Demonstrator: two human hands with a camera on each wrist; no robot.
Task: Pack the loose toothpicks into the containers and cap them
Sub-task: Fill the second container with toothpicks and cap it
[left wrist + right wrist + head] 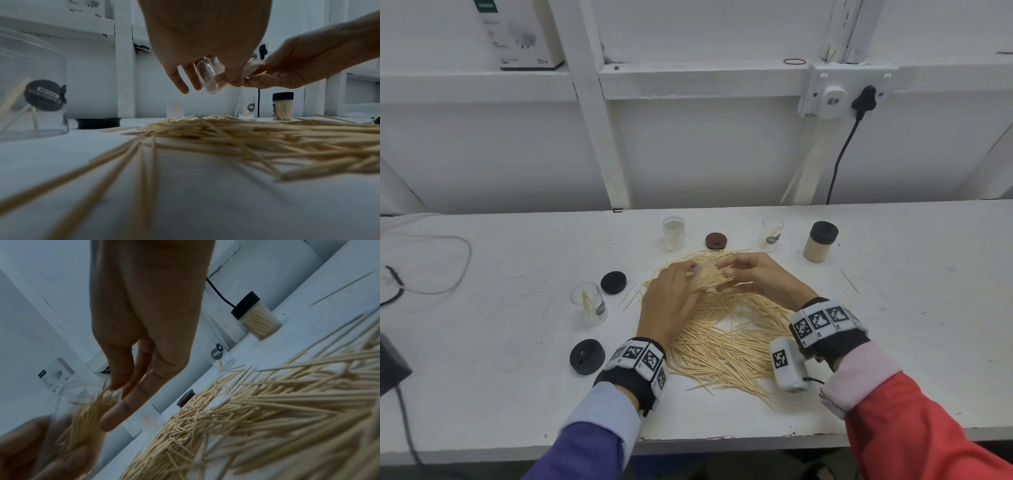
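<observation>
Both hands raised mid-scene, fingertips nearly met; left hand curled in a grip, right hand w/ fingers pinched.

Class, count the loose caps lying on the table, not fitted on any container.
3: a brown cap behind the toothpick pile, a black cap left of it, another black cap nearer, beside the left wrist. Others may be hidden.

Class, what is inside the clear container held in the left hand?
The clear container, gripped by the left hand, holds a dense bundle of toothpicks; the right hand is at its mouth. Fingers cover its lower part, so how full it is stays unseen.
</observation>
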